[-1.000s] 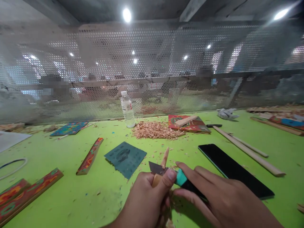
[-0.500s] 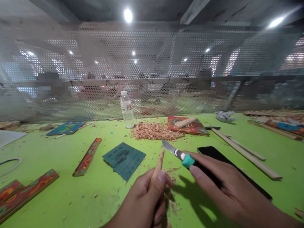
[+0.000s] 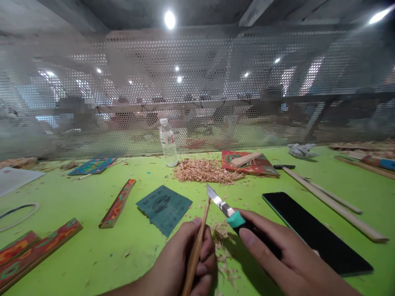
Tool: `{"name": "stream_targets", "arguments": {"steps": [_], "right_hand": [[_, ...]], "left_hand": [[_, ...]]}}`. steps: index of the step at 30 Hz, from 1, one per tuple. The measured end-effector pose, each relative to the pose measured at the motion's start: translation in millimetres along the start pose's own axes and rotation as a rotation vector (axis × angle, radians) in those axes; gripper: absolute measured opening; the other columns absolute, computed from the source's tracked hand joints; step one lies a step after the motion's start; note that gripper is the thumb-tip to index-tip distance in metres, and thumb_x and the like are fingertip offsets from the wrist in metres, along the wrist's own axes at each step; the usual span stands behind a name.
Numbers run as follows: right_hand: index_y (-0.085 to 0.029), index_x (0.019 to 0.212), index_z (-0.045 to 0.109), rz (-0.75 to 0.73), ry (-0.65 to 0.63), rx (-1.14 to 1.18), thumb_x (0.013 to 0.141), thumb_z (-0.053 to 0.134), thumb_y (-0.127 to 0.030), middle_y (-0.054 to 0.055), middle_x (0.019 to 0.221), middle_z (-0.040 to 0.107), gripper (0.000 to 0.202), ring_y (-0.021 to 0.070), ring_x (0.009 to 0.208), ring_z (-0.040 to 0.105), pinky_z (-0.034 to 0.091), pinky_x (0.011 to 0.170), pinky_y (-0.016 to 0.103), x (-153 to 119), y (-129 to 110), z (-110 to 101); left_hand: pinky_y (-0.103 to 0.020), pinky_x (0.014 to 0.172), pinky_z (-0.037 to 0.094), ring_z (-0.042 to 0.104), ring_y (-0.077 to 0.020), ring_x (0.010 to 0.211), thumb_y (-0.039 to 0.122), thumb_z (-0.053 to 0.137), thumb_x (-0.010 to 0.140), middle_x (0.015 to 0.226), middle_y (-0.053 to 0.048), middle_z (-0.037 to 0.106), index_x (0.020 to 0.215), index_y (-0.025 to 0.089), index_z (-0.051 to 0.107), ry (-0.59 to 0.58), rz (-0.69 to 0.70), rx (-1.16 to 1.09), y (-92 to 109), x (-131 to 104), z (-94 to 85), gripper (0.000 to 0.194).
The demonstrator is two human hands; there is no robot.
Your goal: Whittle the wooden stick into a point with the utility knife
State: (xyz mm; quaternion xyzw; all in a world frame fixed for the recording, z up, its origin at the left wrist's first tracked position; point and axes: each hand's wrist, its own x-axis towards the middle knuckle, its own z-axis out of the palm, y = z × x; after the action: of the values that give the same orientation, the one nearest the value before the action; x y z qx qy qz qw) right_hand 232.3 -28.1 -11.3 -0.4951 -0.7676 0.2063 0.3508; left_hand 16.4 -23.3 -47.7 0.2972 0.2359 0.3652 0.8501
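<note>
A thin wooden stick (image 3: 198,242) with a tapered tip is gripped in my left hand (image 3: 188,257), its tip pointing up and away from me. My right hand (image 3: 274,246) is closed around the black and teal handle of a utility knife (image 3: 236,219). Its bare blade lies just beside the stick's tip; whether they touch I cannot tell. Loose shavings (image 3: 224,234) lie on the green table below, between the hands. A torn sheet of dark green sandpaper (image 3: 164,209) lies flat beyond my left hand.
A pile of wood shavings (image 3: 205,170) lies near a water bottle (image 3: 168,144). To the right are a black phone (image 3: 317,232), a small hammer (image 3: 333,203) and crumpled paper (image 3: 302,150). Painted wooden strips (image 3: 119,203) lie left. A perforated metal screen (image 3: 200,90) rises behind.
My left hand has turned, so more of the stick shows along it. The knife and right hand have shifted slightly left and down, uncovering more of the phone.
</note>
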Motion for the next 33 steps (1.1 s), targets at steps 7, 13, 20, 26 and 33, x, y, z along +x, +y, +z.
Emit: {"name": "stream_targets", "arguments": {"steps": [7,13,20,26,33], "right_hand": [[-0.028,0.121,0.081,0.064,0.012,0.023,0.102,0.055,-0.063,0.009,0.114,0.085,0.048,0.0313,0.107,0.08,0.067,0.085,0.034,0.1,-4.7,-0.4],[-0.027,0.121,0.081,0.068,0.004,0.046,0.102,0.054,-0.064,0.01,0.118,0.084,0.05,0.0313,0.108,0.079,0.066,0.087,0.034,2.1,-9.0,-0.7],[-0.024,0.124,0.079,0.039,0.004,0.058,0.105,0.052,-0.058,0.012,0.117,0.083,0.048,0.031,0.108,0.079,0.066,0.087,0.035,-0.8,-5.7,1.3],[-0.026,0.122,0.077,-0.045,-0.025,0.062,0.106,0.05,-0.055,0.011,0.113,0.083,0.043,0.0314,0.108,0.079,0.067,0.085,0.037,2.8,4.0,-0.5],[-0.023,0.096,0.075,-0.079,-0.157,-0.014,0.107,0.05,-0.048,0.008,0.095,0.081,0.038,0.0257,0.089,0.078,0.063,0.081,0.034,13.8,4.5,-9.2]], "left_hand": [[-0.015,0.03,0.019,0.032,-0.003,0.029,0.075,0.059,0.094,0.047,0.009,0.042,0.065,0.021,0.049,0.063,0.004,0.039,-1.5,1.8,1.9,0.062],[-0.015,0.03,0.017,0.026,-0.0028,0.027,0.069,0.056,0.098,0.045,0.009,0.04,0.068,0.02,0.053,0.037,0.022,0.09,-0.5,-0.8,6.5,0.058],[-0.013,0.033,0.032,0.035,-0.0041,0.03,0.047,0.067,0.099,0.055,0.007,0.057,0.099,0.019,0.062,0.053,0.106,0.127,-7.5,1.9,4.8,0.028],[-0.015,0.034,0.033,0.042,-0.0052,0.031,0.041,0.058,0.104,0.061,0.004,0.062,0.095,0.02,0.058,0.064,0.115,0.08,-11.9,2.3,1.9,0.022],[-0.016,0.032,0.023,0.031,-0.0041,0.029,0.053,0.064,0.101,0.054,0.01,0.051,0.092,0.025,0.05,0.062,0.08,0.124,-7.6,0.2,4.8,0.033]]}}
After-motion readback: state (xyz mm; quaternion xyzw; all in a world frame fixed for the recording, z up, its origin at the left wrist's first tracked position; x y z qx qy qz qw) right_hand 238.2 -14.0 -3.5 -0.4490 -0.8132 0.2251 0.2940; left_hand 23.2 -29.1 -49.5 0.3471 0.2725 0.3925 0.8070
